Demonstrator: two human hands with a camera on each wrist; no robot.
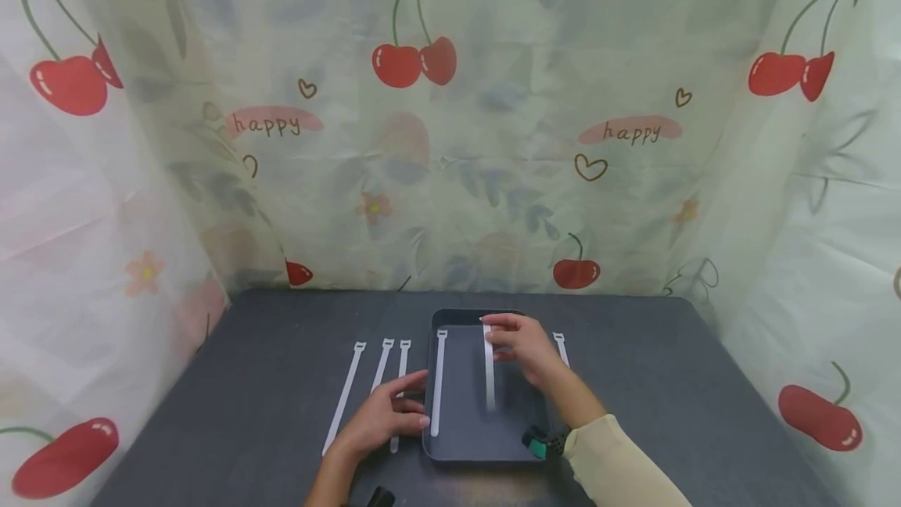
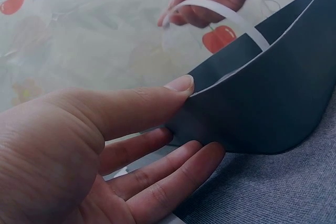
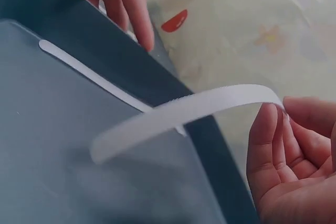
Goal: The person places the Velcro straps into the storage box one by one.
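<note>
My right hand (image 1: pixel 519 344) pinches a white cable strap (image 1: pixel 489 374) by its upper end, over the right half of a dark tray (image 1: pixel 486 461). In the right wrist view that strap (image 3: pixel 194 107) arches away from the fingertips and its free end hangs over the tray floor. Another white strap (image 1: pixel 439 382) lies lengthwise inside, along the left wall. My left hand (image 1: pixel 385 418) is at the tray's left side, its fingers fairly straight. The left wrist view shows the thumb (image 2: pixel 181 85) at the rim and the fingertips (image 2: pixel 212 153) against the outer wall.
Three more white straps, one of them at the far left (image 1: pixel 345 397), lie left of the tray, partly behind my left hand. Another strap (image 1: pixel 560 346) lies right of the tray, partly covered by my right arm. Patterned curtains (image 1: pixel 450 178) enclose the dark table (image 1: pixel 655 397).
</note>
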